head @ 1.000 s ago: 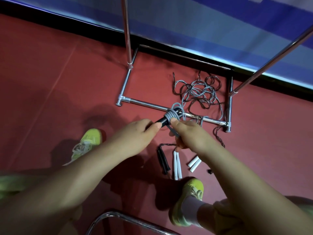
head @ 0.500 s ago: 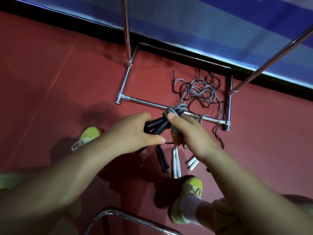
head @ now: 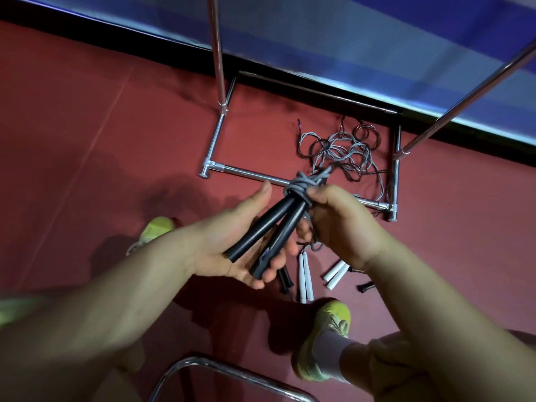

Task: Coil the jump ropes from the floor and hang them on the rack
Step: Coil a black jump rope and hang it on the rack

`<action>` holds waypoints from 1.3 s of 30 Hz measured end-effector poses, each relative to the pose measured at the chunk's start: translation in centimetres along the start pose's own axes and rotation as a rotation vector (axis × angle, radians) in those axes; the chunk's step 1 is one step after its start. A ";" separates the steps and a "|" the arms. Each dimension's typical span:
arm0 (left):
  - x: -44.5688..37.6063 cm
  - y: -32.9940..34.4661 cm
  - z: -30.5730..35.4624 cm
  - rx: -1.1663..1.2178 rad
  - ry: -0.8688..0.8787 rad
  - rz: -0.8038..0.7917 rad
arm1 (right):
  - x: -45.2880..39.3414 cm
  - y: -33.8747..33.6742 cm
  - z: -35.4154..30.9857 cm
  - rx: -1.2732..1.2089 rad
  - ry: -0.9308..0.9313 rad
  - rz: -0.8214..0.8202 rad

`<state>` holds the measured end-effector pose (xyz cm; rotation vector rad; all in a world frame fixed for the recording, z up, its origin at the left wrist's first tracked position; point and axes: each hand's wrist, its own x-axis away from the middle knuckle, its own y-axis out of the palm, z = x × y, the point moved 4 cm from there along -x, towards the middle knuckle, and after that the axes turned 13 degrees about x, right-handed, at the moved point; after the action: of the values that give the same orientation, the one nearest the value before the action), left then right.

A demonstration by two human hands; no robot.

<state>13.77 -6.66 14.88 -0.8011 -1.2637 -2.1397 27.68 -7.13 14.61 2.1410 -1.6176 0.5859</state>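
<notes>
Red flooring is spreading under everything, with the chrome rack standing on it against the blue wall and a loose tangle of ropes still lying inside its base, white handles nearer the feet. Above this, the left hand is now turning palm-up and lying mostly open, cradling the two black handles, which a moment ago were tucked inside its fist and are now showing full length. The right hand is pinching the grey cord wraps at the handle tops, keeping them tight. The wrapping looks nearly finished, so this bundle seems close to ready for hanging, though several ropes are waiting.
</notes>
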 end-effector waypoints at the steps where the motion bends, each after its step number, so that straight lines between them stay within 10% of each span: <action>1: -0.1 0.4 0.3 0.006 0.032 0.031 | 0.0 0.0 0.1 0.009 0.018 0.007; 7: -0.7 -1.6 0.5 -0.374 0.131 0.428 | 0.5 -0.5 0.3 0.305 0.088 0.155; 21: -0.7 -3.5 1.1 -0.848 0.295 0.687 | 0.6 -1.1 1.1 0.965 0.202 0.343; 29: -0.3 -4.1 1.8 -1.074 0.366 0.841 | 0.5 -0.2 1.5 0.191 0.299 0.170; 39: 0.1 -3.4 2.1 -1.049 0.395 0.843 | 0.1 0.0 2.2 0.033 0.227 0.245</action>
<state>11.80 -3.34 13.75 -0.9655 0.4626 -1.9341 27.87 -8.43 12.86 1.8329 -1.7613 0.9008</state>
